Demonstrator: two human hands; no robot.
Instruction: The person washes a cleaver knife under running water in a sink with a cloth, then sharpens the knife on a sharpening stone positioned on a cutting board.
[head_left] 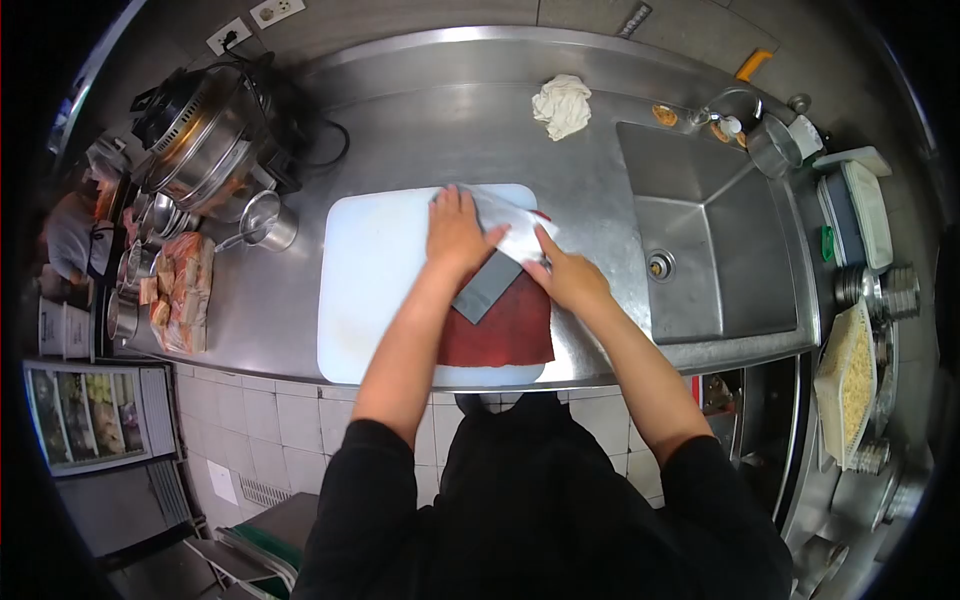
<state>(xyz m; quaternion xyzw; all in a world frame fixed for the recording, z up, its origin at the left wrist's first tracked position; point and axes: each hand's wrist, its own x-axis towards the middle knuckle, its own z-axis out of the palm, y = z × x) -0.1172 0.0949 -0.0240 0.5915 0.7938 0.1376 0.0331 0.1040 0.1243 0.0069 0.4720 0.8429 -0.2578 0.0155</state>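
A broad-bladed cleaver (517, 238) lies slantwise over the upper end of a grey whetstone (488, 287). The stone rests on a dark red cloth (500, 335), which is spread on a white cutting board (375, 270). My left hand (458, 236) presses on the blade from the left, fingers stretched out and thumb apart. At the blade's right end, my right hand (577, 280) is closed around the cleaver, with a finger along the metal. The handle is mostly hidden by that hand.
A steel sink (720, 250) adjoins the board's right side. A crumpled white cloth (562, 106) lies behind. At left stand a metal pitcher (268, 222), a bagged food package (183, 292) and a large steel appliance (205, 140). Far right is a tray of pale shreds (850, 375).
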